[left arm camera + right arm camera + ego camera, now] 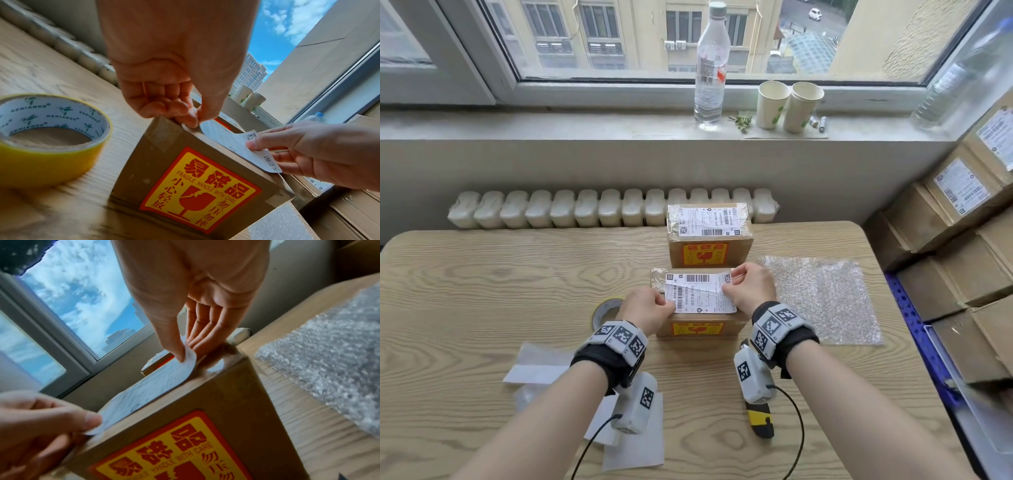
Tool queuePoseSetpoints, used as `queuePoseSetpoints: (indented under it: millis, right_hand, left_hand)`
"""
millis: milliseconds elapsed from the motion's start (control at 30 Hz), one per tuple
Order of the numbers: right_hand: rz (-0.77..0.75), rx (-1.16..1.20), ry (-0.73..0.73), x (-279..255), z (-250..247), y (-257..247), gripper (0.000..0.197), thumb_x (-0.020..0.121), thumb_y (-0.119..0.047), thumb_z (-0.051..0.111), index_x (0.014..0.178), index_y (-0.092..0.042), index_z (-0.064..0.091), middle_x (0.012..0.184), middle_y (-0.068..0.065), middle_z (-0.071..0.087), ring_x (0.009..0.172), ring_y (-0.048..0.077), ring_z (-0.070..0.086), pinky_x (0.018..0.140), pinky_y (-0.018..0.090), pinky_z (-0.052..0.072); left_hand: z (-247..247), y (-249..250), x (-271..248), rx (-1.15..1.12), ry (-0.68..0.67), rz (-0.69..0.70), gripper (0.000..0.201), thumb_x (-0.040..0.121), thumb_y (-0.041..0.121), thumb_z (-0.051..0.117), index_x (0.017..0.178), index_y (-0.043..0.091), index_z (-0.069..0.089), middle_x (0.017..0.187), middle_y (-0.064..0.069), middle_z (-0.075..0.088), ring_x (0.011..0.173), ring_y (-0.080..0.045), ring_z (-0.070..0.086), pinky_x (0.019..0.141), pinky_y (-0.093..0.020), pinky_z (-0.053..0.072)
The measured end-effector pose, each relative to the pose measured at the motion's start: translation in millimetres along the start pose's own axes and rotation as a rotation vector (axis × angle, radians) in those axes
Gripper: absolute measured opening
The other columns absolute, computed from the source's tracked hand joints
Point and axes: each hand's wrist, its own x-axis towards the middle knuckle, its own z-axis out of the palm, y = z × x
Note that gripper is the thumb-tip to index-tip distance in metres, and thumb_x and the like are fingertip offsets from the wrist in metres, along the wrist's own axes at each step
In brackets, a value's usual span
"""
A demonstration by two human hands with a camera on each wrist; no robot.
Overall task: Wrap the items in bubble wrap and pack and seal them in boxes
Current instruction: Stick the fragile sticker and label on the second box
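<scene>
Both hands worked on one label (700, 293) over the near box (698, 327) on the table (482, 274). The left hand (649, 310) pinched its left edge; the right hand (751, 286) pinched its right edge, thumb on top. I judged the label thin, floppy and sticky, best held by its edges and pulled taut to avoid creases. The box looked stiff and taped, and its fragile sticker suggested gentle pressing. Only the head view showed the second labelled box (709, 236) behind. The left wrist view showed the tape roll (47, 138) just beside the box; the right wrist view showed the bubble wrap (329, 356).
</scene>
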Motion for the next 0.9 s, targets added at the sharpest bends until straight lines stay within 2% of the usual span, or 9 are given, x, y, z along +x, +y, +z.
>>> queuePoseSetpoints:
  millis: [133,200,300,333,367,433,500,667,900]
  right_hand:
    - [-0.070,-0.182,0.034,-5.5,1.6,-2.9,0.019,0.081,-0.019,0.068,0.097,-0.018,0.057,0.091,-0.002,0.060,0.087,0.016,0.059,0.073,0.028,0.049]
    - [-0.147,-0.243,0.095,-10.6,1.0,-1.9,0.026,0.083,-0.018,0.068,0.106,-0.015,0.055,0.103,0.000,0.054,0.093,0.016,0.055,0.078,0.026,0.047]
    - [-0.519,-0.276,0.212,-25.7,10.3,-1.9,0.029,0.085,-0.004,0.062,0.114,-0.006,0.059,0.113,0.007,0.058,0.102,0.019,0.057,0.088,0.029,0.050]
    - [-0.624,-0.298,0.192,-31.0,16.8,-2.4,0.032,0.087,-0.002,0.059,0.119,-0.003,0.059,0.120,0.010,0.059,0.109,0.022,0.057,0.095,0.035,0.050]
    - [-0.679,-0.329,0.123,-36.0,23.6,-2.2,0.037,0.090,-0.004,0.054,0.127,-0.002,0.054,0.132,0.013,0.055,0.121,0.024,0.052,0.104,0.039,0.043]
    - [-0.649,-0.420,-0.086,-42.5,36.1,0.5,0.049,0.100,-0.021,0.037,0.147,-0.007,0.028,0.156,0.007,0.024,0.144,0.019,0.021,0.119,0.037,0.017]
    - [-0.573,-0.547,-0.230,-41.0,44.0,7.1,0.057,0.102,-0.038,0.018,0.152,-0.016,0.002,0.159,-0.002,-0.004,0.146,0.009,-0.006,0.120,0.034,-0.003]
    - [-0.524,-0.730,-0.289,-31.6,42.9,21.9,0.075,0.081,-0.064,-0.012,0.144,-0.023,-0.020,0.152,-0.009,-0.024,0.140,0.003,-0.022,0.116,0.031,-0.015]
    - [-0.338,-0.780,-0.216,-23.7,21.8,36.3,0.075,0.090,-0.063,-0.001,0.145,-0.015,-0.021,0.151,-0.004,-0.030,0.140,0.008,-0.024,0.115,0.033,-0.016]
  left_hand:
    - [-7.1,2.9,-0.1,0.094,-0.009,-0.033,0.034,0.080,0.034,0.060,0.054,0.019,0.044,0.053,0.003,0.048,0.054,-0.017,0.049,0.052,-0.025,0.035]
    - [-10.9,2.1,-4.7,0.183,0.107,0.023,0.027,0.082,0.038,0.060,0.067,0.019,0.047,0.066,0.004,0.055,0.066,-0.018,0.054,0.056,-0.027,0.037]
    - [-1.4,-4.4,-10.3,0.253,0.421,0.479,0.011,0.085,0.012,0.062,0.093,0.013,0.054,0.087,-0.004,0.061,0.079,-0.023,0.058,0.069,-0.036,0.049]
    - [5.1,-6.4,-9.3,0.324,0.450,0.586,0.025,0.082,0.004,0.062,0.106,0.010,0.057,0.103,-0.008,0.064,0.093,-0.027,0.061,0.084,-0.041,0.051]
    - [12.2,-8.9,-7.0,0.410,0.401,0.629,0.041,0.084,0.002,0.059,0.124,0.009,0.052,0.128,-0.009,0.057,0.115,-0.028,0.056,0.102,-0.044,0.041]
    - [19.4,-9.7,-4.5,0.512,0.217,0.536,0.059,0.096,0.008,0.041,0.149,0.017,0.018,0.156,0.004,0.011,0.145,-0.017,0.015,0.117,-0.042,0.006]
    - [21.7,-12.1,-0.5,0.566,0.086,0.426,0.056,0.102,0.019,0.025,0.150,0.024,-0.003,0.157,0.010,-0.010,0.145,-0.011,-0.007,0.116,-0.043,-0.007]
    - [21.6,-18.9,2.7,0.637,-0.013,0.369,0.052,0.101,0.035,0.007,0.149,0.027,-0.012,0.154,0.015,-0.019,0.143,-0.006,-0.017,0.115,-0.044,-0.011]
    - [17.8,-20.6,4.4,0.640,-0.017,0.381,0.052,0.101,0.034,0.007,0.149,0.028,-0.013,0.152,0.017,-0.021,0.143,-0.007,-0.017,0.116,-0.042,-0.015]
